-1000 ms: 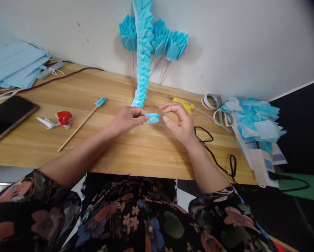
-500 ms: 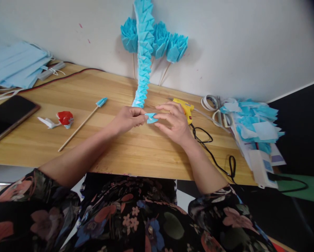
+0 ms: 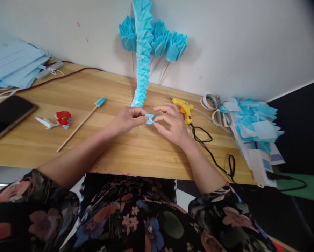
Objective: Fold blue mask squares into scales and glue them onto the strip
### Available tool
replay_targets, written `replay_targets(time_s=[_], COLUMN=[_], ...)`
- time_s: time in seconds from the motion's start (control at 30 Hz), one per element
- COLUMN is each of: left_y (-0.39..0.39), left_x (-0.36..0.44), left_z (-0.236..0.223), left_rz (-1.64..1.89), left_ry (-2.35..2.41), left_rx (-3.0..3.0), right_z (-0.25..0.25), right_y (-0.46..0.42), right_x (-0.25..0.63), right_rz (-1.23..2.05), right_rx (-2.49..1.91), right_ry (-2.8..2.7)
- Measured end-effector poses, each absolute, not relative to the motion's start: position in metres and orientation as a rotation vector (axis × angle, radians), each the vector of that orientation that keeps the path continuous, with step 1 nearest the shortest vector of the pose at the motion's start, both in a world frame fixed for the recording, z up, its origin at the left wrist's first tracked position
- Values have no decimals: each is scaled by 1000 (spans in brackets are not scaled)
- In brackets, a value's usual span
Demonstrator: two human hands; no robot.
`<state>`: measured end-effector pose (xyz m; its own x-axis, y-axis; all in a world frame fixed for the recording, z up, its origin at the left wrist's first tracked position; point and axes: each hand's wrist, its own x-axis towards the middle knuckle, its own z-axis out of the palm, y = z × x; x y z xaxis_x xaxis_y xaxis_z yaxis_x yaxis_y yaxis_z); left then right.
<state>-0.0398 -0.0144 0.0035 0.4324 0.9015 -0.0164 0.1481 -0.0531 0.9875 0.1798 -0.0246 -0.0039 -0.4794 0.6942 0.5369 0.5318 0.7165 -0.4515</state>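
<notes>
A small folded blue paper piece [image 3: 149, 118] is pinched between my left hand [image 3: 127, 119] and my right hand [image 3: 170, 122], just above the wooden table [image 3: 136, 154]. Both hands grip it with thumb and fingertips. Right behind my hands, a long chain of folded blue paper [image 3: 142, 52] rises from the table up the white wall. Three blue paper flowers on sticks [image 3: 161, 40] lean against the wall beside the chain.
A yellow glue gun [image 3: 183, 106] with a black cord lies right of my hands. Tape rolls, scissors [image 3: 221, 117] and blue paper scraps [image 3: 254, 120] sit far right. At left lie a stick with a blue tip [image 3: 79, 122], a red-white object [image 3: 62, 118], a dark phone [image 3: 7, 117] and blue masks [image 3: 15, 66].
My right hand has moved left from open beside the paper piece to pinching it together with my left hand. The piece looks more folded and smaller.
</notes>
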Motion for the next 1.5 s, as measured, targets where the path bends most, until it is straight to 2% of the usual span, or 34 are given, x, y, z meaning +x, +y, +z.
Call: replay_targets(time_s=[0.2, 0.43, 1.03, 1.5], left_y=[-14, -13, -13, -13], left_x=[-39, -38, -36, -38], left_z=[4, 0, -3, 1], left_rz=[831, 869, 888, 960], left_ry=[928, 916, 973, 1028], left_rx=[1575, 1531, 1573, 1413], right_z=[-7, -13, -19, -18], right_y=[-26, -27, -27, -21], right_x=[177, 172, 170, 173], right_rz=[405, 887, 847, 1406], right_rx=[-949, -1049, -1085, -959], right_ry=[-2077, -1807, -1707, -1409])
